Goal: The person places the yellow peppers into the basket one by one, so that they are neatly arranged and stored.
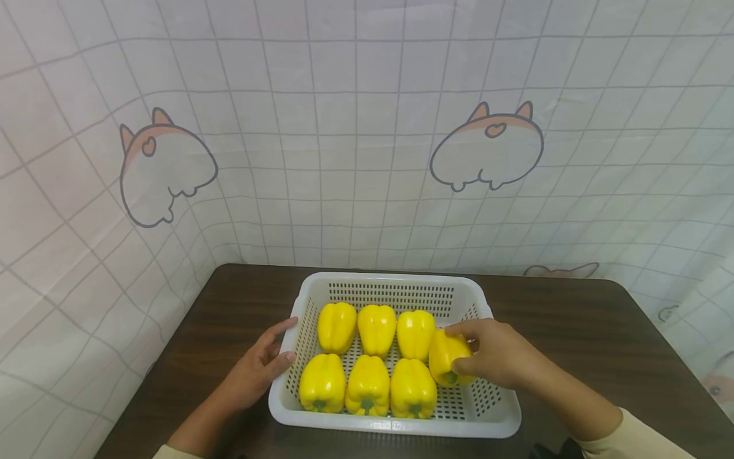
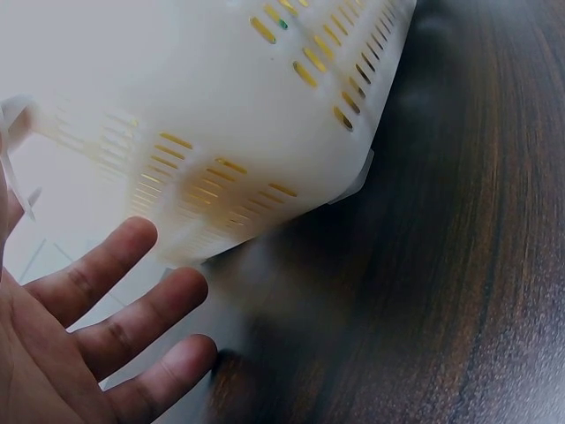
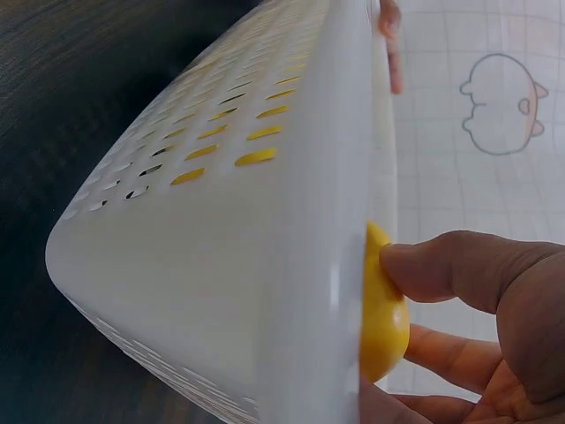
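A white plastic basket (image 1: 395, 426) holds several yellow bell peppers, with three in the back row and three in the front row. At its right side, my right hand (image 1: 496, 354) pinches another yellow bell pepper (image 1: 446, 356) between thumb and fingers. That pepper leans low inside the basket, and its green stem end faces me. In the right wrist view it shows above the rim (image 3: 322, 221), with the thumb pressed on it. My left hand (image 1: 260, 363) touches the basket's left rim with its thumb and index fingertips. Its other fingers (image 2: 146, 300) spread loosely outside the slotted wall.
Underneath is a dark brown wooden table (image 1: 573, 331) with rounded back corners. A white grid-patterned curtain (image 1: 355, 159) with cartoon dogs hangs behind the table and along its left side.
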`<state>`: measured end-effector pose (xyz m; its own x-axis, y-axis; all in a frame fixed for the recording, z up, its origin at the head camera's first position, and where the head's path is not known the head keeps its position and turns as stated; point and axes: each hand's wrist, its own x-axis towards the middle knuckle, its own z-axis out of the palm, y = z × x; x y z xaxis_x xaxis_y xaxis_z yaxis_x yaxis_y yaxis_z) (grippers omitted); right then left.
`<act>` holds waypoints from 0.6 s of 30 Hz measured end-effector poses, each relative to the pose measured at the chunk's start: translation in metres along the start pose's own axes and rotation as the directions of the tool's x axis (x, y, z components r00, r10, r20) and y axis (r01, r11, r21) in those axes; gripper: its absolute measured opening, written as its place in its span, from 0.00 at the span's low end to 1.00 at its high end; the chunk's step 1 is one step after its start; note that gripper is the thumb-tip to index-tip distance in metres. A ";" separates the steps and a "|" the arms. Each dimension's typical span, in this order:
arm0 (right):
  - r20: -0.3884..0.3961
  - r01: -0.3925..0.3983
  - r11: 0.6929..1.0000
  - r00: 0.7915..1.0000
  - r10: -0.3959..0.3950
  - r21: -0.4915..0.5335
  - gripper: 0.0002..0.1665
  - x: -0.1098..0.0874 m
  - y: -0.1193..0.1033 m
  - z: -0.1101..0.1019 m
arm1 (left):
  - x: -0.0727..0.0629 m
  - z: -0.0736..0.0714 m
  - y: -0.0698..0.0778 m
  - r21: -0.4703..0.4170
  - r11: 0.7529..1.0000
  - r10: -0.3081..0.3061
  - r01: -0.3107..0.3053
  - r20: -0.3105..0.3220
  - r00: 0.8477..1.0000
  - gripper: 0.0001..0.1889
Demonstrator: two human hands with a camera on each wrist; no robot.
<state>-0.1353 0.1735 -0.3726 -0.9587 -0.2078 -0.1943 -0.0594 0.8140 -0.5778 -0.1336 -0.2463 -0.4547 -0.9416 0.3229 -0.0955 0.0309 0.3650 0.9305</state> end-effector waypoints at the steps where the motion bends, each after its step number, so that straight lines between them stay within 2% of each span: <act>1: 0.000 0.000 1.000 1.000 0.000 0.002 0.35 0.000 0.000 0.000 | 0.000 0.000 0.000 -0.001 1.000 0.001 -0.001 0.001 1.000 0.34; 13: -0.008 0.028 0.999 1.000 -0.028 -0.038 0.35 0.003 -0.002 0.006 | 0.001 0.000 -0.002 0.007 1.000 0.007 -0.007 0.004 1.000 0.34; 18: 0.009 0.038 0.997 0.999 -0.038 -0.074 0.32 0.007 -0.003 0.007 | 0.000 -0.001 0.000 -0.001 1.000 0.011 -0.011 0.011 1.000 0.34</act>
<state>-0.1398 0.1655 -0.3778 -0.9532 -0.2433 -0.1796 -0.1163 0.8432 -0.5248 -0.1343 -0.2470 -0.4548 -0.9374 0.3365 -0.0895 0.0407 0.3611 0.9316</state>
